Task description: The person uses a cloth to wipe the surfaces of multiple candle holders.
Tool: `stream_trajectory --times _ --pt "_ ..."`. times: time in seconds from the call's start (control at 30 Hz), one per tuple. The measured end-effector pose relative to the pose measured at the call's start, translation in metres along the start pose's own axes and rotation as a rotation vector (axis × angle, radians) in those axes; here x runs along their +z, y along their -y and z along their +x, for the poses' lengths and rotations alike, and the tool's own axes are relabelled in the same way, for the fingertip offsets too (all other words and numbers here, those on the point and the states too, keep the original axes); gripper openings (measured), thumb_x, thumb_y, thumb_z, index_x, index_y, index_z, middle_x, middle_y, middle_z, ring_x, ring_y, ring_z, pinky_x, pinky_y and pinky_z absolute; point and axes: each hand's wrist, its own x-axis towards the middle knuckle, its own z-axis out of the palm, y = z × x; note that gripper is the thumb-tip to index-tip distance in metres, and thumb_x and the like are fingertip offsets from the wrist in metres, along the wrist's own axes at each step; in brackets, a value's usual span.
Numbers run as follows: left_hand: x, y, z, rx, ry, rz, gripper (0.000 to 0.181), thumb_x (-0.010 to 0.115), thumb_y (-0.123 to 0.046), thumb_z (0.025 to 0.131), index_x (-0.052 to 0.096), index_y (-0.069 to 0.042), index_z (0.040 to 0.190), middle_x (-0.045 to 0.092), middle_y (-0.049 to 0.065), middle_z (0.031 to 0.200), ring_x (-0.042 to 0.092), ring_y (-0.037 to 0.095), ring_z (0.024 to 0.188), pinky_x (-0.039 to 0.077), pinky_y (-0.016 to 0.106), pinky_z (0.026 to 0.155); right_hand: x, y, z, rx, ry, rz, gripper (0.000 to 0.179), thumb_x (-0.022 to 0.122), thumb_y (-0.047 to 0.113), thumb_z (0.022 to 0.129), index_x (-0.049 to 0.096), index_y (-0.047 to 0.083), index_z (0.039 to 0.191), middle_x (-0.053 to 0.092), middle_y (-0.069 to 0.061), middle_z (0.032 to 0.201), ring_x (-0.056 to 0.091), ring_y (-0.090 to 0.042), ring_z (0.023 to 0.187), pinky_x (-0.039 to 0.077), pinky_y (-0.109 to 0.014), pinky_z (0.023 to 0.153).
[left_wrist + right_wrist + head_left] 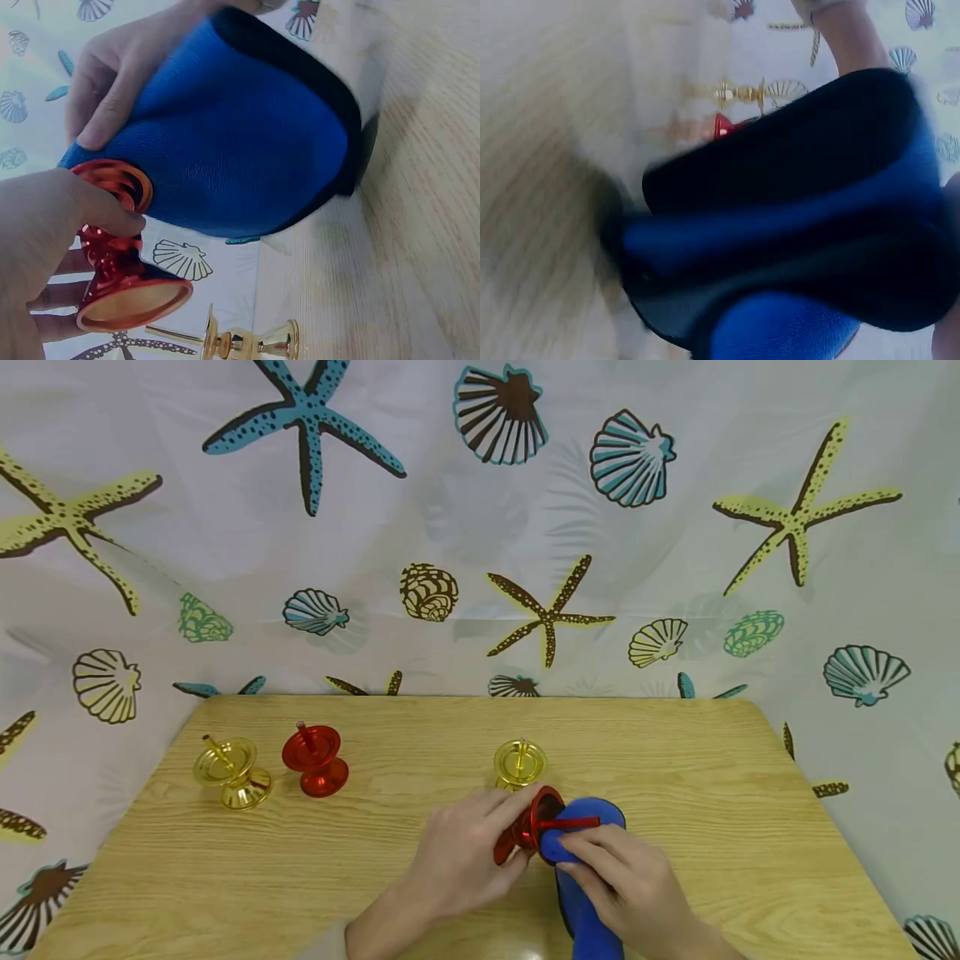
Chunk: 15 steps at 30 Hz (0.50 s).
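Note:
My left hand [465, 847] grips a shiny red candle holder [534, 818] by its stem, tipped on its side with the dish facing right. A thin red spike [573, 823] sticks out of that dish. In the left wrist view its flared base [135, 304] faces the camera. Between the fingers of my right hand [633, 885] is a blue cloth [588, 914] with a dark edge, pressed against the inside of the dish. The rest of the cloth hangs down toward the table. It covers most of the right wrist view, hiding the right fingertips there.
Just behind the hands stands a gold candle holder [519, 766], its foot partly hidden. Farther left on the wooden table [405, 735] are another gold holder [246, 789] and a red one [322, 778]. A curtain [420, 502] printed with shells and starfish hangs behind the table.

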Motion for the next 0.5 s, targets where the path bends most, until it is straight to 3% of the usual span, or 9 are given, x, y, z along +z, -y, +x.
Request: stream_trajectory --times 0.13,0.23,0.3,0.37,0.43,0.5 --pt "0.003 -0.002 0.001 0.056 -0.001 0.128 0.071 0.093 -0.022 0.072 0.069 -0.014 0.139 0.075 -0.005 0.096 0.069 0.009 0.078 0.05 0.016 0.055 0.001 0.012 0.003 0.112 0.028 -0.02 0.024 0.064 0.022 0.106 0.077 0.002 0.107 0.077 -0.007 0.094 0.076 -0.014 0.076 0.06 -0.016 0.07" --pt "0.004 -0.004 0.002 0.09 0.005 0.19 0.069 0.091 -0.021 0.074 0.069 -0.013 0.139 0.073 -0.005 0.094 0.066 0.008 0.074 0.045 0.015 0.05 -0.001 0.021 0.007 0.259 0.063 -0.029 0.013 0.077 0.011 0.096 0.078 0.005 0.108 0.078 -0.003 0.095 0.076 -0.01 0.077 0.059 -0.014 0.07" --pt "0.004 -0.004 0.003 0.104 0.011 0.206 0.069 0.091 -0.022 0.074 0.069 -0.012 0.138 0.072 -0.005 0.094 0.065 0.007 0.073 0.044 0.014 0.049 -0.003 0.026 0.009 0.317 0.082 -0.039 0.023 0.083 0.005 0.088 0.079 0.006 0.11 0.079 -0.001 0.096 0.076 -0.009 0.079 0.058 -0.013 0.07" --pt "0.005 -0.004 0.002 0.096 0.02 0.166 0.069 0.092 -0.022 0.073 0.069 -0.01 0.138 0.073 -0.004 0.094 0.065 0.007 0.073 0.044 0.014 0.051 -0.005 0.028 0.01 0.3 0.087 -0.055 0.026 0.084 0.006 0.087 0.08 0.006 0.112 0.079 -0.002 0.098 0.077 -0.01 0.079 0.059 -0.014 0.07" --pt "0.005 -0.004 0.001 0.068 0.027 0.094 0.072 0.094 -0.022 0.071 0.068 -0.009 0.137 0.076 -0.004 0.097 0.068 0.008 0.077 0.048 0.015 0.054 -0.007 0.027 0.008 0.237 0.092 -0.074 0.021 0.077 0.017 0.097 0.08 0.006 0.115 0.079 -0.003 0.1 0.077 -0.012 0.081 0.059 -0.016 0.07" --pt "0.005 -0.003 0.0 0.028 0.03 0.01 0.074 0.096 -0.021 0.069 0.068 -0.007 0.136 0.078 -0.003 0.1 0.071 0.01 0.08 0.052 0.016 0.058 -0.01 0.023 0.005 0.164 0.091 -0.098 0.028 0.066 0.028 0.105 0.08 0.006 0.116 0.078 -0.005 0.102 0.076 -0.016 0.083 0.06 -0.017 0.072"
